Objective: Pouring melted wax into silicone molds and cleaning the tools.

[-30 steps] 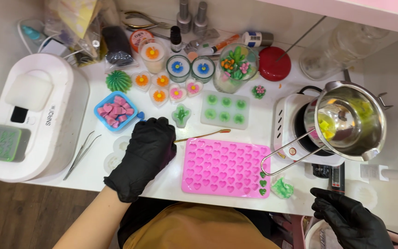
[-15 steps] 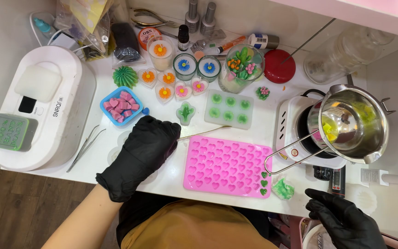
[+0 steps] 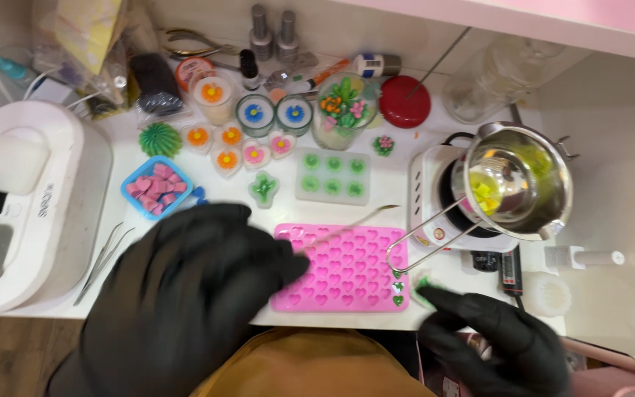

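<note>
My left hand [image 3: 185, 294], in a black glove, is raised close to the camera and grips a thin wooden stick [image 3: 354, 223] that reaches right over the pink heart mould [image 3: 347, 268]. My right hand [image 3: 497, 338], also gloved in black, hovers at the table's near edge with fingers spread, its fingertips beside a green wax lump [image 3: 424, 283]. A steel melting pot [image 3: 516, 184] with a wire handle sits on a small white heater [image 3: 435, 198], yellow wax pieces inside it.
A blue tray of pink hearts [image 3: 154, 187], a clear mould with green shapes [image 3: 332, 176], flower candles [image 3: 255, 114], a red lid [image 3: 404, 101], bottles and tweezers [image 3: 101, 257] crowd the white table. A white machine [image 3: 27, 198] stands at the left.
My left hand lifted the stick off the table and rose toward the camera. My right hand moved up and left to the green lump. The view shifted right.
</note>
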